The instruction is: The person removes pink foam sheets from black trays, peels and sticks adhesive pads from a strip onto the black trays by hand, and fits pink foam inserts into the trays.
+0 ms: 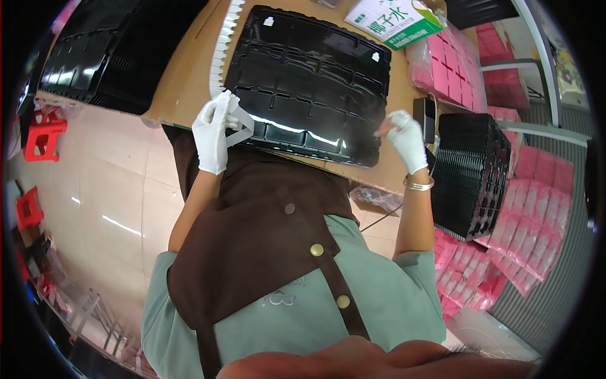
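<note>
Black tray point(303, 82): large moulded plastic sheet with rows of compartments, lying flat on the cardboard, long axis running left-right across the view, near edge toward the body
Cardboard top point(183, 82): brown sheet under the tray, bare strip showing at the tray's left
Black stack, right point(470, 177): pile of the same trays stood on edge, just beside the right wrist
Black stack, far left point(95, 50): more dark trays, well apart from both hands
Pink packs point(536, 202): wrapped bundles heaped at right, behind and under the right stack
Carton point(391, 19): green-and-white box past the tray's far right corner
White strip point(224, 44): scalloped white edge along the tray's left side
Left hand point(214, 132): white glove, at the tray's near-left corner, fingers curled and pinching a small pale triangular piece point(243, 129) over the tray edge
Right hand point(404, 139): white glove, at the tray's near-right corner, fingers bent loosely together, thumb tip toward the rim; contact with the tray not clear, nothing seen in the grip
Key relation: tray spans the gap between both hands, lying away from the fingers toward the far side; each hand at one end of the long axis, left one closer in on its corner
Bangle point(418, 184): gold band on right wrist
Phone-like dark slab point(424, 117): just beside the right hand, on the cardboard
</note>
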Tool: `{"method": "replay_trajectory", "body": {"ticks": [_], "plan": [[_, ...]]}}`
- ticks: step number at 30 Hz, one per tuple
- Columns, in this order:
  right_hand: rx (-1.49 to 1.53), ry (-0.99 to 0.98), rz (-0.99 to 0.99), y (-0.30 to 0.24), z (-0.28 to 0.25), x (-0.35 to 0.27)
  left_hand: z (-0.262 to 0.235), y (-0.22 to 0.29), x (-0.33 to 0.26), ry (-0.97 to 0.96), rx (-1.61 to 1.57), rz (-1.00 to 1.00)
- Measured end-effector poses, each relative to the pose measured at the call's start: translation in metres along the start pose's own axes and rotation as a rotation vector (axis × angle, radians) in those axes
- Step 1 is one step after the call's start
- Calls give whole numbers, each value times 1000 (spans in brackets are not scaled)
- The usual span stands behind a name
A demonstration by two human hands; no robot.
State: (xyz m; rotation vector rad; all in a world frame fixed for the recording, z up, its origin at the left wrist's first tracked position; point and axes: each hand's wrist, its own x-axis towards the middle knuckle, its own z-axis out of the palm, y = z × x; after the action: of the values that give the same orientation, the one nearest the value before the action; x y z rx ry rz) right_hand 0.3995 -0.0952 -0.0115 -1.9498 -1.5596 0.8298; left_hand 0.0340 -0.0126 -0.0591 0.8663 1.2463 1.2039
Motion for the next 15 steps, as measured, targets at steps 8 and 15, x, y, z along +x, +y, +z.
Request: {"method": "replay_trajectory", "body": {"ticks": [8,15], "plan": [[-564,54,-1,0,44,-21,5,-8,-3,-61,97,10],[-642,-100,101,-11,39,-8,2,-10,-4,-58,74,24]]}}
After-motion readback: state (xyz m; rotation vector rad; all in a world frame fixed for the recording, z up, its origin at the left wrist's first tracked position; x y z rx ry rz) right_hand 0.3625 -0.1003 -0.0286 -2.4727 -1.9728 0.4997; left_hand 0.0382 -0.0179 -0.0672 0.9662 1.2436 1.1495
